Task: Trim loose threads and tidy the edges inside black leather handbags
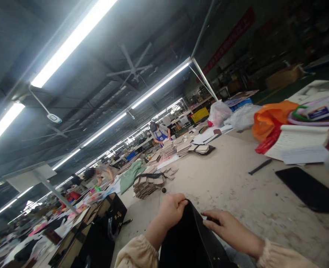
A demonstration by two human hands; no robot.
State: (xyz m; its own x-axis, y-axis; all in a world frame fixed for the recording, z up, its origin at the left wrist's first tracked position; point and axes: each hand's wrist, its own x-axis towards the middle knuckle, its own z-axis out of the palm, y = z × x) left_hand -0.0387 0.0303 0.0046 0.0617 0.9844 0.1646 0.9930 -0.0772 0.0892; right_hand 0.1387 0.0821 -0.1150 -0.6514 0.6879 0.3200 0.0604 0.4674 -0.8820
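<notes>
While strip lights are glowing above a crowded workshop, you are holding a black, smooth-sided bag piece [191,238] upright at the near edge of a beige, scuffed worktable [231,175]. Your left hand [172,211] is pinching its top edge, fingers curled down against the thumb. Your right hand [233,229] is reaching in from the other side, its fingers loosely bent at the piece's right-hand edge; whether they are gripping it, you cannot tell from this view. Two small metallic dots are showing low on that side.

To your left, a black, boxy bag with a gold-coloured clasp [119,213] is standing near the table's edge. Beyond your left hand, a bundle of beige, flat pieces [147,185] is lying near a small, dark, round object [163,190]. On your right, a black, flat, rectangular phone-like object [306,188] is lying near a slim, dark bar [260,167] and a white, open paper pad [302,141]. Farther off, a person in a blue apron [161,137] is standing behind stacked beige pieces [168,147].
</notes>
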